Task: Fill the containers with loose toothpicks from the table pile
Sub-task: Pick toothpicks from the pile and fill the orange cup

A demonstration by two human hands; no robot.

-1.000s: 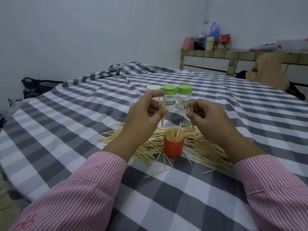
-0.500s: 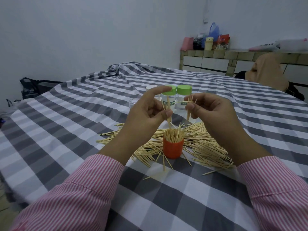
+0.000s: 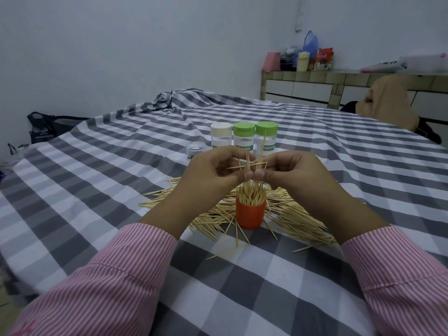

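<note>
— Checked cloth (image 3: 97, 180) covered your table; where was the pile (image 3: 291, 214)?
— Around the orange cup (image 3: 249, 214). Your left hand (image 3: 213, 175) and right hand (image 3: 293, 173) both pinched toothpicks (image 3: 249, 166) above it.

Plain pale wall (image 3: 121, 44); tiled counter (image 3: 339, 76) far right; checked tablecloth (image 3: 97, 190).

- One orange container (image 3: 250, 214) — packed with upright toothpicks, too many to count.
- Three capped bottles: two with green lids (image 3: 244, 129) (image 3: 266, 128), one with a cream lid (image 3: 220, 129).
- One small clear jar (image 3: 194, 149).
- Two hands — left (image 3: 213, 177), right (image 3: 294, 175).
- One loose toothpick pile (image 3: 295, 215).
</note>
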